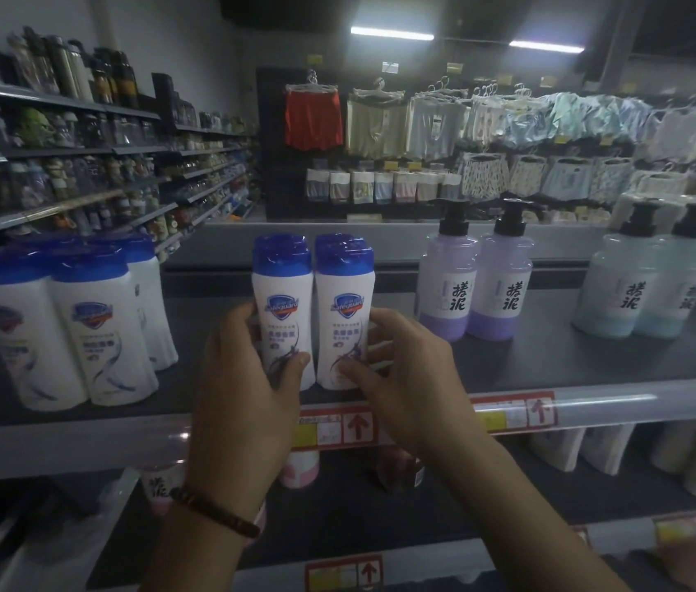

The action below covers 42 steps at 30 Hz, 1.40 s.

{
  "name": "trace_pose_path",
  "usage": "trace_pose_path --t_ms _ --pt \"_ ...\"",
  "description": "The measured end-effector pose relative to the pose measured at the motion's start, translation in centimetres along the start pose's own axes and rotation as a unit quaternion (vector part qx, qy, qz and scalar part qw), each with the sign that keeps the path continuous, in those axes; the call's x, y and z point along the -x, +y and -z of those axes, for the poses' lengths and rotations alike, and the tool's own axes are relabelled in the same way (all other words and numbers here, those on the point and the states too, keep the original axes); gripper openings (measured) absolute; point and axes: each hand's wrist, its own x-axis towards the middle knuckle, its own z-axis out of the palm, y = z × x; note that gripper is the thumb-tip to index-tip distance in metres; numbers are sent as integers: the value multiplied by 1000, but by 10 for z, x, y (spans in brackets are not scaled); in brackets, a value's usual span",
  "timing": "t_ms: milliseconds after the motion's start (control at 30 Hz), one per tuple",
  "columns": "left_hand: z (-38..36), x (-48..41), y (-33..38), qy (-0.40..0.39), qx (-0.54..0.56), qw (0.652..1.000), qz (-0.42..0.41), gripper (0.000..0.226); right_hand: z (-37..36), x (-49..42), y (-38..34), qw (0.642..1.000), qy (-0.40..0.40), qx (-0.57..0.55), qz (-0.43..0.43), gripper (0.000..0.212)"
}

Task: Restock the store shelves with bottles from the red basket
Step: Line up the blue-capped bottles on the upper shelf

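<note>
Two white Safeguard bottles with blue caps stand upright side by side on the top shelf [551, 369]. My left hand [243, 378] grips the left bottle [281, 309], thumb across its front. My right hand [406, 378] grips the right bottle [344, 314], thumb on its lower front and fingers round its right side. More bottles of the same kind seem to stand behind these two. The red basket is out of view.
A group of larger white blue-capped bottles [81, 326] stands at the left of the shelf. Two purple pump bottles [474, 288] and two pale blue pump bottles [641, 288] stand to the right. Lower shelves [337, 506] hold more bottles. Hanging clothes [423, 117] fill the far wall.
</note>
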Motion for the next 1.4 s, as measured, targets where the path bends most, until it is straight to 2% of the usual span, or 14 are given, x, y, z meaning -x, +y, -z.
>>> trace_pose_path --t_ms 167,333,433,600,900,1000,1167,1400 --pt "-2 3 4 25 -6 1000 0 71 3 1 -2 1000 3 8 3 61" --pt "0 9 16 74 -8 997 -8 72 10 5 1 999 39 10 -1 63" --pt "0 13 28 90 11 995 -32 65 17 8 2 998 57 11 1 62" --pt "-5 23 41 90 46 993 -56 49 29 19 6 997 76 -7 3 48" --pt "-35 53 77 -17 129 985 -117 25 65 49 18 992 119 -46 -10 19" --pt "-53 65 88 -82 153 980 -102 17 81 63 30 989 142 -34 -28 15" --pt "-86 86 104 -175 212 960 -54 16 113 91 48 984 158 -47 -68 12" --pt "-130 125 134 -254 253 932 -49 12 158 143 67 976 175 -52 -120 11"
